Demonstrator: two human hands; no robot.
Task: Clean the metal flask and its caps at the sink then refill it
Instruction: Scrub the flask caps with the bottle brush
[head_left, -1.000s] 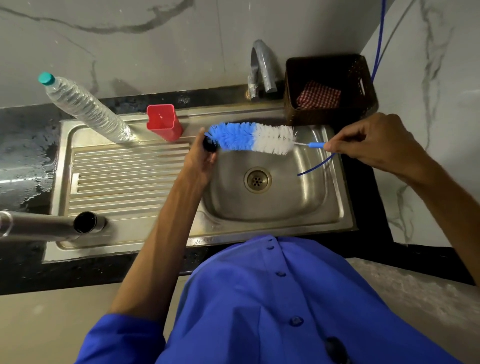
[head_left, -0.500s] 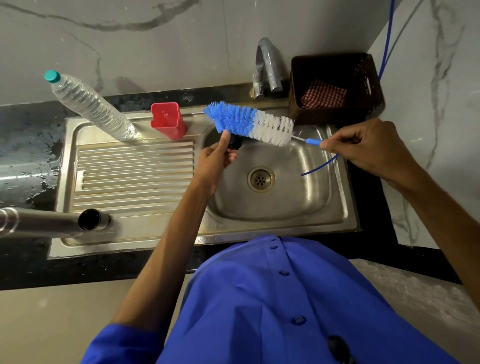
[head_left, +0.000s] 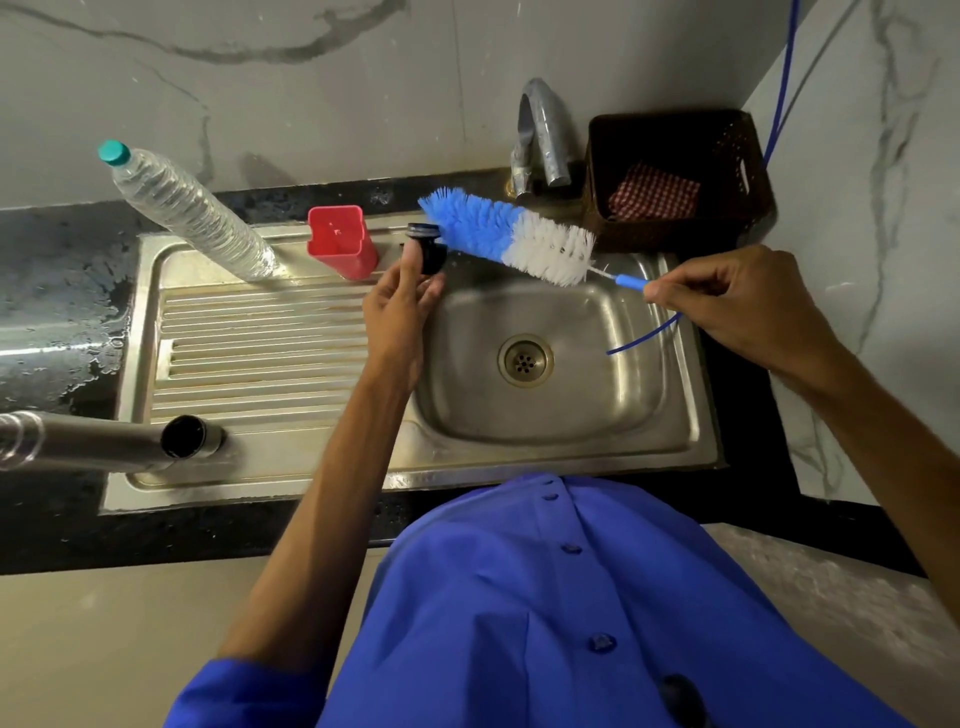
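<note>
I've lifted my left hand (head_left: 402, 312) and the black cap (head_left: 427, 249) from the sink's (head_left: 696, 415) near-left rim toward its back edge, nearer the red cup (head_left: 340, 241). The brush (head_left: 506, 234), level earlier, now tilts, its blue tip raised against the cap.

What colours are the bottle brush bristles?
Blue at the tip, white nearer the handle, on the bottle brush; head view.
</note>
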